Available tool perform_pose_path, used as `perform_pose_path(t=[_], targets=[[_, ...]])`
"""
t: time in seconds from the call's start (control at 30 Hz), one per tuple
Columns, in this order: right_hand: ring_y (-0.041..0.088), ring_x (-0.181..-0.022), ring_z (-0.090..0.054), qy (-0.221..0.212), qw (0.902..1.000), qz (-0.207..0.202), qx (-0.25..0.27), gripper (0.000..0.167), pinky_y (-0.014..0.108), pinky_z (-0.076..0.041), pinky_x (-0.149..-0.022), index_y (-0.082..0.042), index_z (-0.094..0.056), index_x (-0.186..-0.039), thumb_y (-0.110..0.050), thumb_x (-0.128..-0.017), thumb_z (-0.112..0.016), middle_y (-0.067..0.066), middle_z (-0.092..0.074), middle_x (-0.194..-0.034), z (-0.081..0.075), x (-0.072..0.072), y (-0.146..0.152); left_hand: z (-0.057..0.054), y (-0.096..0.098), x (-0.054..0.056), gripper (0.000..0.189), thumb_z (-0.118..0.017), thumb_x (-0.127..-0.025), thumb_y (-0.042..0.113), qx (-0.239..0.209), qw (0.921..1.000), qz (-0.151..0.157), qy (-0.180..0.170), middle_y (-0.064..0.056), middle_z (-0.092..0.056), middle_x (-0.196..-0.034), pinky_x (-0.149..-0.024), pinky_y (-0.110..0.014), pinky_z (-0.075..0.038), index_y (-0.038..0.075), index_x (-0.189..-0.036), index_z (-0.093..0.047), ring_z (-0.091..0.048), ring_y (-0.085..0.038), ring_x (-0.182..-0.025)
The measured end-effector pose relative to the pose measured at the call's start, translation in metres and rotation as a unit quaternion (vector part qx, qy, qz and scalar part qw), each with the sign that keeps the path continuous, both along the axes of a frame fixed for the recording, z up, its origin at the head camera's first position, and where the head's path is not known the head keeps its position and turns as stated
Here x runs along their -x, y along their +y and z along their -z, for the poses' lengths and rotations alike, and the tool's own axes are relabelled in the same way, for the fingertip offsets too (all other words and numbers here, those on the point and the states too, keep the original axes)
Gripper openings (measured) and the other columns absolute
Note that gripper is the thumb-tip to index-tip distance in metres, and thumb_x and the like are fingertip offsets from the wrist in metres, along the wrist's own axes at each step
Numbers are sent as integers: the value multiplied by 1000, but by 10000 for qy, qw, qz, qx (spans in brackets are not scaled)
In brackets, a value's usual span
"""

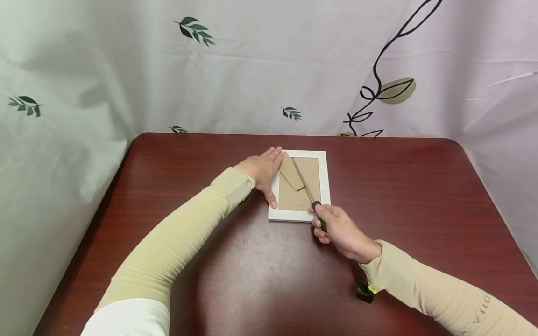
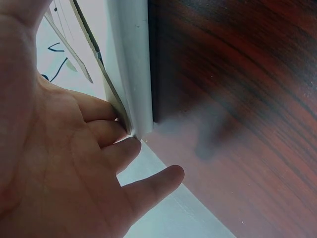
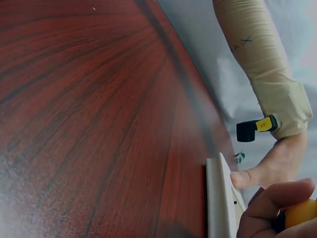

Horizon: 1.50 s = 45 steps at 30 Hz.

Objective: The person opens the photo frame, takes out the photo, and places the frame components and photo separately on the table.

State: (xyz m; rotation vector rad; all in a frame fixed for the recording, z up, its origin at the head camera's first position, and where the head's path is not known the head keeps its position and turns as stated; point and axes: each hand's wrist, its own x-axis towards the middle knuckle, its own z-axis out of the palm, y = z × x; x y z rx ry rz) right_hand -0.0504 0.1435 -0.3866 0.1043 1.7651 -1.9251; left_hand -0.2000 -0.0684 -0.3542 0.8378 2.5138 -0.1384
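Observation:
A white picture frame [image 1: 297, 215] lies back side up on the table, its brown backing board [image 1: 290, 200] and brown stand flap [image 1: 290, 175] showing. My left hand [image 1: 262, 171] rests along the frame's left side, thumb near the lower left corner and fingers at the upper left. In the left wrist view, those fingers touch the edge of the flap beside the white rim. My right hand [image 1: 336, 228] grips the dark handle of a screwdriver [image 1: 303, 179] at the frame's lower right. Its long metal shaft slants up and left over the board, overlapping the flap.
The dark red wooden table [image 1: 235, 280] extends around the frame on all sides. A pale curtain [image 1: 252, 60] with leaf prints hangs behind the table's far edge. A small black wrist camera [image 1: 364, 293] hangs below my right sleeve.

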Motion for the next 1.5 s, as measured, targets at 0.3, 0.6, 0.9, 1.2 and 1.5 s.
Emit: perform_pose_path(t=[0.3,0.6,0.9,1.2,1.5], targets=[[6,-56,-36,-25,9999,136,89,33,17,-32,-48,13,-40,-122,-15,-111,-28,-1,-39,-74,2,1,-2,-1,2,0,155,-89,-52,69,69,10000,37,5,-19,3,-167,-123,-38,-16,-3,-159,-5,-1,-31,-154],[6,-56,-35,7,9998,186,30,34,17,-31,-48,14,-40,-123,-15,-111,-27,-1,-38,-74,0,3,-2,-1,3,0,154,-89,-53,70,143,9999,95,13,-20,4,-167,-123,-37,-12,-3,-159,-4,-1,-32,-154],[6,-56,-35,13,9998,172,-21,35,18,-32,-49,15,-40,-124,-16,-112,-27,-1,-39,-74,0,4,0,-2,4,0,155,-88,-53,70,174,9997,133,50,-20,4,-167,-123,-36,-13,-4,-159,-4,-1,-33,-154],[6,-55,-35,-69,9998,205,-14,35,17,-31,-48,14,-40,-124,-16,-112,-28,-2,-39,-74,0,6,0,-2,5,1,154,-88,-53,70,215,9997,144,49,-20,4,-167,-123,-36,-13,-4,-159,-3,-1,-33,-154],[6,-56,-36,-97,9997,193,69,35,17,-31,-48,15,-40,-123,-15,-111,-27,-1,-39,-74,-1,6,0,0,4,0,155,-88,-53,71,181,9997,138,44,-20,3,-167,-123,-36,-12,-4,-159,-4,-2,-33,-154]])
